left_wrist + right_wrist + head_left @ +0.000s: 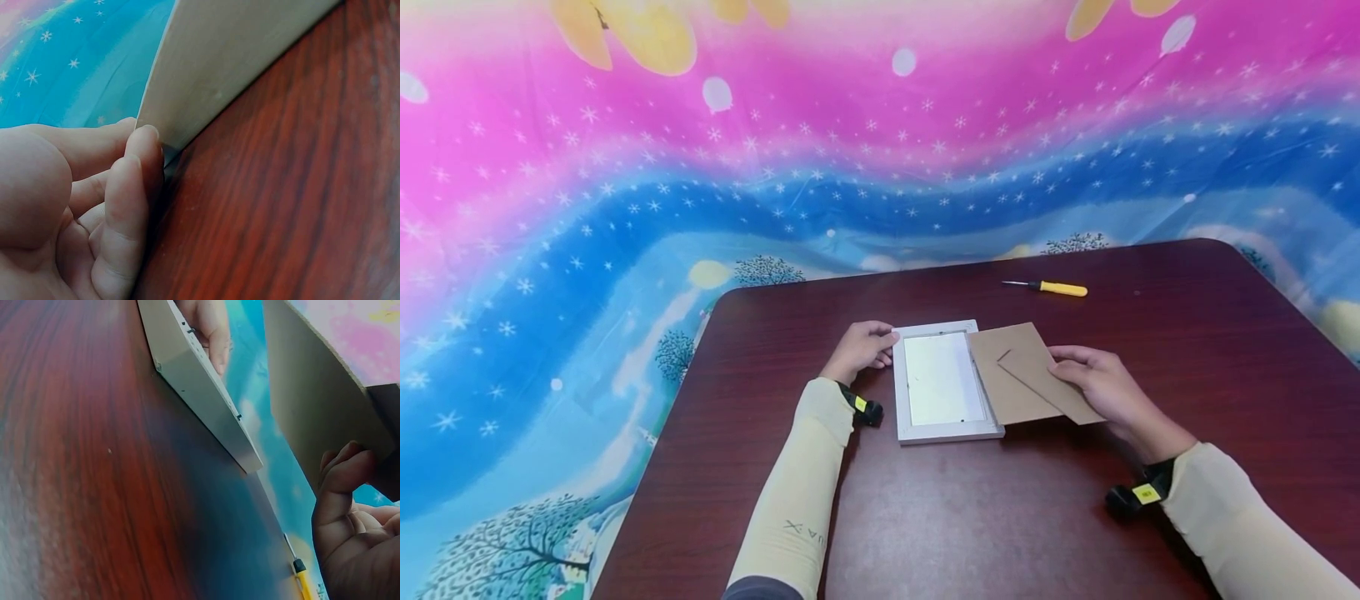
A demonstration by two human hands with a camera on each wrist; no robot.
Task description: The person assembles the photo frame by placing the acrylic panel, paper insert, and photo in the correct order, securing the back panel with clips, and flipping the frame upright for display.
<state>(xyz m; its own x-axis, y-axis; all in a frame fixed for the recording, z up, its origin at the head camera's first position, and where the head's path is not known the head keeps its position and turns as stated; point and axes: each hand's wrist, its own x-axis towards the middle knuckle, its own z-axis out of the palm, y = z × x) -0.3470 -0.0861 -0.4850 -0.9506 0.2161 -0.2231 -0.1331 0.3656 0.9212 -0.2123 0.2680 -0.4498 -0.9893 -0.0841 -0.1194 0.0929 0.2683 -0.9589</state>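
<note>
A white picture frame (950,436) lies face down on the table, its inside showing a pale sheet (943,379). My left hand (862,346) grips the frame's far left corner, the thumb over its edge. In the left wrist view, fingertips of the left hand (119,187) meet the end of the frame's side (212,62). My right hand (1101,385) pinches a brown backing board (1011,392) by its right side, thumb on top near the fold-out stand leg (1052,385). Tilted, the board is raised above the table and overlaps the frame's right edge in the head view.
A screwdriver (1060,288) with a yellow handle lies toward the back of the dark red-brown table (970,517). Behind the table hangs a colourful printed cloth (880,167). Small dark tabs (239,417) stick out along the frame's inner edge.
</note>
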